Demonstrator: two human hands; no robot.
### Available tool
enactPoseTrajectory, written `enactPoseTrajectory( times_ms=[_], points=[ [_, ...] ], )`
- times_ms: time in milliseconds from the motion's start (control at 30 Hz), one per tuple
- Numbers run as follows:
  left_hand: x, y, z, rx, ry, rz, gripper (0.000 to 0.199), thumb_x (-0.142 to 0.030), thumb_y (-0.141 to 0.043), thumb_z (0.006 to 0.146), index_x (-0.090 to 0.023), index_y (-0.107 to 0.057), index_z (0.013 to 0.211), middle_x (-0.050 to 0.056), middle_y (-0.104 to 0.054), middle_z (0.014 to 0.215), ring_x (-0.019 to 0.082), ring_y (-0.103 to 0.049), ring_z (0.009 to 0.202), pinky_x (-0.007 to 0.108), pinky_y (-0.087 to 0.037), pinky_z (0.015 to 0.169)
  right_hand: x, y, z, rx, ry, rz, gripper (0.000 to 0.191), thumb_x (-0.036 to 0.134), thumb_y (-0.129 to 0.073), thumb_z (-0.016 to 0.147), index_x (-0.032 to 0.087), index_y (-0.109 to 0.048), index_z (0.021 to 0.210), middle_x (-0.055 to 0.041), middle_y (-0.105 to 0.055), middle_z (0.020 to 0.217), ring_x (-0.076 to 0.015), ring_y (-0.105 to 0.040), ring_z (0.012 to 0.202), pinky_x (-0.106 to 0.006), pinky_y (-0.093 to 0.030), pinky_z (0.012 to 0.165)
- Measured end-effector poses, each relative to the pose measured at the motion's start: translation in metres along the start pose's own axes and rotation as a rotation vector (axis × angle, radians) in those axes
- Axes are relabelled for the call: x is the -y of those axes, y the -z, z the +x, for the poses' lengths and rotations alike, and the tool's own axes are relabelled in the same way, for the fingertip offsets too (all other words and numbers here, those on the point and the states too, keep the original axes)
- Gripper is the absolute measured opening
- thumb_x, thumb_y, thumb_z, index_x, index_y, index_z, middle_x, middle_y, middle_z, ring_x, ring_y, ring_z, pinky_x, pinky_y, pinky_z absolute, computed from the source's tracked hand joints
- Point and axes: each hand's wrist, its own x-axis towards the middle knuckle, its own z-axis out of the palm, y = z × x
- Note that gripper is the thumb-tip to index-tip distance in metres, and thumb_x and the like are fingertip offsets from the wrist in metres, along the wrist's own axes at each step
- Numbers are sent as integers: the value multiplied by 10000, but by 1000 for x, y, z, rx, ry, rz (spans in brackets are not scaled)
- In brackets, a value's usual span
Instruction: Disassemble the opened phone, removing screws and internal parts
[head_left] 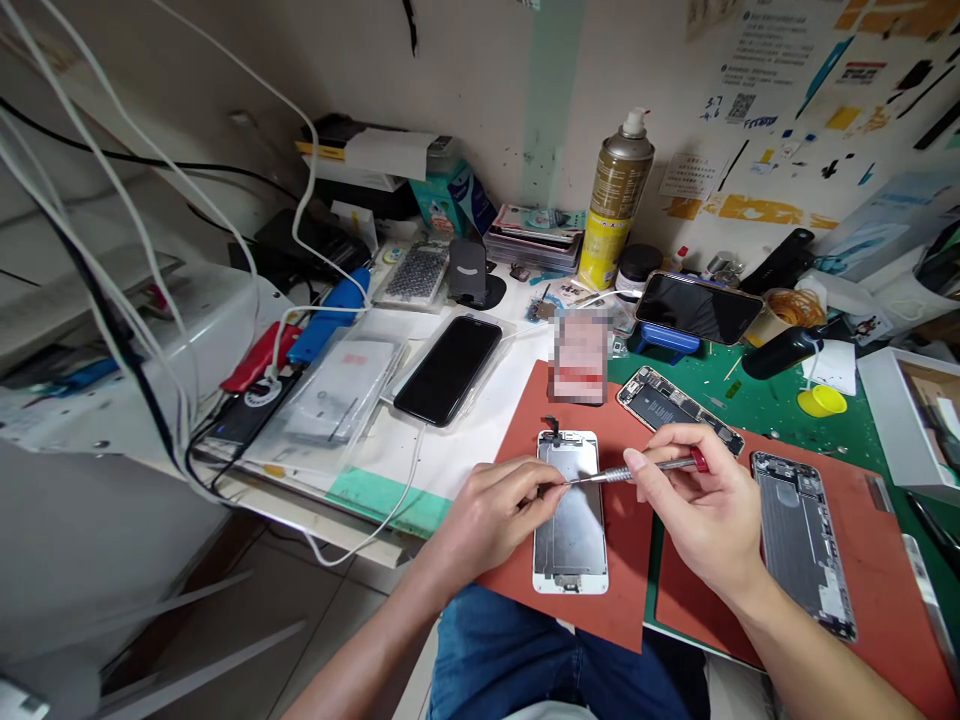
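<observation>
Lying under left hand [506, 502]: phone panel [576, 540]; right hand [701, 510] beside.

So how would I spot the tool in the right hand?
Find the orange-red mat, then the white-framed phone panel on it. Beside that, the right hand holds the tool, pointing at the left hand. Unlike the flat phone parts nearby, it's slim, silver and red-ended.
</observation>
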Motion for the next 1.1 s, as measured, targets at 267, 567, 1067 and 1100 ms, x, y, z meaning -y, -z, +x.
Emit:
enactPoseTrajectory(
  times_ms=[267,567,1067,1100],
  points=[
    [0,0,0,1,-3,11,53,-174,-673,989,-213,-663,1024,-9,-753,896,84,-598,620,236,-454,600,-1,1,0,7,21,-22,138,242,-753,948,239,-631,1012,43,-680,719,-123,-655,562,-267,-553,571],
    [0,1,-1,19,4,8,66,-183,-663,999,-221,-671,1053,-7,-771,921,117,-716,756,240,-506,666,-2,3,-1,34,35,-48,162,234,-746,948,242,-625,1055,19,-724,771,-157,-695,640,-307,-570,650],
    [-2,1,1,16,8,-6,71,-206,-697,987,-213,-671,1053,-9,-761,914,96,-664,690,229,-481,626,-2,5,0,50,20,-51,161,250,-744,952,246,-624,1060,15,-729,770,-158,-692,643,-308,-571,661],
    [-2,1,0,17,12,-8,84,-221,-707,981,-212,-673,1058,-6,-761,919,87,-624,643,233,-466,606,-2,4,0,49,9,-41,158,258,-746,951,245,-626,1054,15,-727,768,-158,-691,638,-306,-573,654]
  ],
)
